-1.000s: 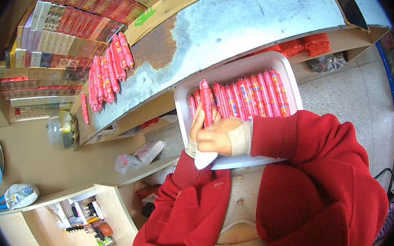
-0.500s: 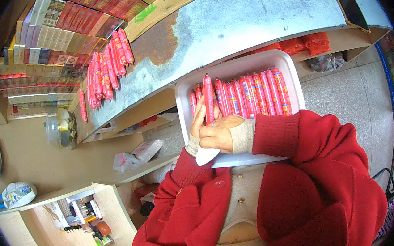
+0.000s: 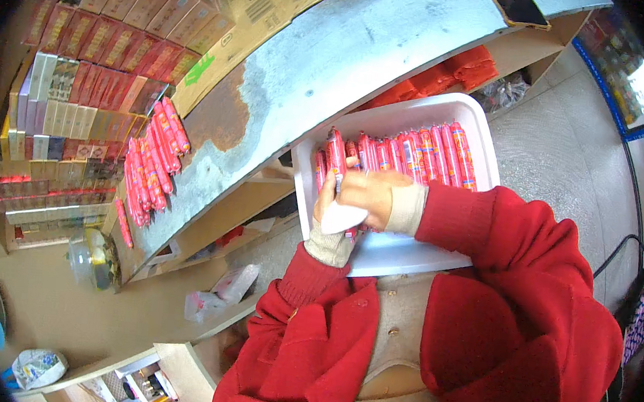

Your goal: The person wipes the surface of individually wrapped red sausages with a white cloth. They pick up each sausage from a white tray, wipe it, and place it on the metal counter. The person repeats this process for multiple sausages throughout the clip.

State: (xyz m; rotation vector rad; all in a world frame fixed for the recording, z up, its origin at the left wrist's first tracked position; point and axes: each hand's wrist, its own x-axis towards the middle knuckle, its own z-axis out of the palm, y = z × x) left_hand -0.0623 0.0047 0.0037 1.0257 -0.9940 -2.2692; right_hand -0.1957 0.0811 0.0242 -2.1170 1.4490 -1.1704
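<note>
Over the near left part of a white plastic tub (image 3: 487,143), my left hand (image 3: 322,202) is closed around a red-wrapped sausage (image 3: 335,153), whose far end points up and away from me. My right hand (image 3: 369,193) is closed on a folded white cloth (image 3: 343,217), pressed around the lower part of that sausage; the fingers hide where they meet. More red-wrapped sausages (image 3: 437,150) lie side by side in the tub, beyond my hands. Another pile of them (image 3: 146,172) rests on the worn counter (image 3: 285,104) at the left.
Stacked boxes (image 3: 74,119) fill the shelves at far left, with a cardboard box (image 3: 247,8) behind the counter. A clear plastic container (image 3: 94,258) stands near the counter's left end. Red bags (image 3: 443,73) sit on the shelf below. An open drawer (image 3: 149,386) is at lower left.
My right hand has shifted up along the sausage with the white cloth, covering more of it. The view has turned slightly, so the counter and sausage pile appear lower and further left.
</note>
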